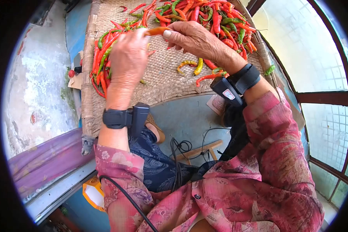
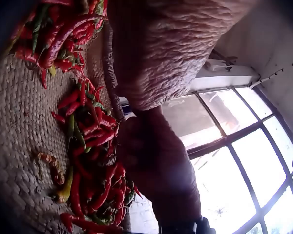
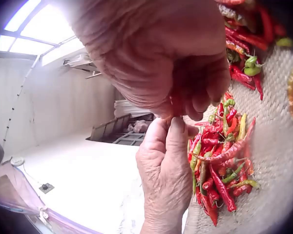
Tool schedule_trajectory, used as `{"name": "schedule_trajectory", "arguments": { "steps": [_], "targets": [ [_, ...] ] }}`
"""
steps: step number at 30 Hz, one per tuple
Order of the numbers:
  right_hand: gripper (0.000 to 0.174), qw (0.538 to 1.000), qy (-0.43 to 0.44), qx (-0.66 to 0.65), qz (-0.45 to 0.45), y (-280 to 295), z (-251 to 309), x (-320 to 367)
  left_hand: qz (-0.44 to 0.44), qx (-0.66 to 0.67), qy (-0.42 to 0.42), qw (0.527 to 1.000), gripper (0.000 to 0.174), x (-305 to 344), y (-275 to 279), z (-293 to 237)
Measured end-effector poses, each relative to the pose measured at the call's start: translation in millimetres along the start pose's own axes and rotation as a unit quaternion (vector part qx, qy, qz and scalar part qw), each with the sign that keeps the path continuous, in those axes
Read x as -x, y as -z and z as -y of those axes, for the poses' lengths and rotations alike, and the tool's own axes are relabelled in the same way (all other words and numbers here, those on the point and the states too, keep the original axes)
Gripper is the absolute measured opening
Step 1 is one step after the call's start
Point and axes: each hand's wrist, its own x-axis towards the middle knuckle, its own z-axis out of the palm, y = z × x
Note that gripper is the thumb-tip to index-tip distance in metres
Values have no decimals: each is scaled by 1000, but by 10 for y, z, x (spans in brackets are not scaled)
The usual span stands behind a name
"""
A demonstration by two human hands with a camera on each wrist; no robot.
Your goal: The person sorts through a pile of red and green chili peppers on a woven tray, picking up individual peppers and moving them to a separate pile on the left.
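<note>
An orange-red chili pepper is held level between my two hands, above the woven tray. My left hand pinches one end of it, as the thumb and finger show in the right wrist view. At the other end, my right hand grips it between thumb and curled fingers. The hands almost meet, so only a short length of the pepper shows. In the left wrist view both hands are dark, and they hide the pepper.
Red and green chilies form a large heap at the tray's right and a smaller pile at its left. A yellow chili lies between them. Windows stand at the right, a wall at the left. Black cables hang below.
</note>
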Motion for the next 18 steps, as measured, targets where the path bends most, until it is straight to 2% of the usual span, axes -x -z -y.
{"name": "schedule_trajectory", "arguments": {
  "steps": [1,3,4,5,7,8,12,14,15,17,18],
  "targets": [
    [30,1000,0,0,-1,45,-25,30,-3,-24,55,998,24,-1,56,57],
    [21,972,92,202,75,189,-76,140,-33,-78,100,991,20,28,117,286],
    [34,953,86,259,131,200,-210,202,-38,-114,111,986,19,60,159,416],
    [34,954,84,259,129,214,-200,277,-42,-149,122,980,18,85,198,534],
    [53,874,-8,374,309,220,-143,441,-42,-190,105,975,17,165,261,748],
    [63,865,1,381,327,182,-261,512,-17,-209,145,967,18,203,282,780],
    [54,856,33,446,262,-51,-397,628,-45,-231,138,962,21,259,243,869],
    [37,854,72,468,217,-111,-452,590,-53,-212,102,971,22,233,226,800],
    [37,854,72,468,217,-122,-474,555,-53,-212,102,970,22,210,218,745],
    [20,875,67,433,205,-142,-514,478,-82,-185,57,978,21,157,200,620],
    [20,875,69,432,206,-150,-491,450,-85,-159,33,983,19,125,178,578]
  ]
}}
